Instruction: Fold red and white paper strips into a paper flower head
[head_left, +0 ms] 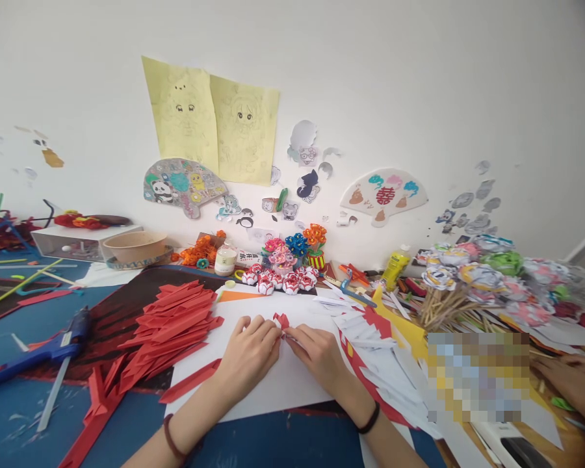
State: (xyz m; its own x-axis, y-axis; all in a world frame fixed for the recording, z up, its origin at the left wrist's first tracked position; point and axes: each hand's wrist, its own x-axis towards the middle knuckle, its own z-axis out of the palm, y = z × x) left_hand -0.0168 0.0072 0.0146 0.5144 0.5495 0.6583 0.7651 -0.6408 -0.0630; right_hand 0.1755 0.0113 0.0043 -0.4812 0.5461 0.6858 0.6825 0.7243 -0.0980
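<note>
My left hand (248, 354) and my right hand (318, 354) meet over a white sheet (273, 390) on the table. Together they pinch a small folded red and white paper piece (281, 323) between their fingertips. A heap of folded red paper strips (170, 325) lies just left of my left hand. A spread of folded white and red strips (370, 338) lies to the right of my right hand. Behind the piece stands a row of small red and white paper balls (277, 281).
A blue glue gun (43, 351) lies at the left. A bowl (135, 246), a small jar (225, 260), paper flower pots (295, 250) and a yellow glue bottle (394, 268) line the wall. Paper flowers on sticks (472, 276) lie right. Another person's hand (572, 383) rests far right.
</note>
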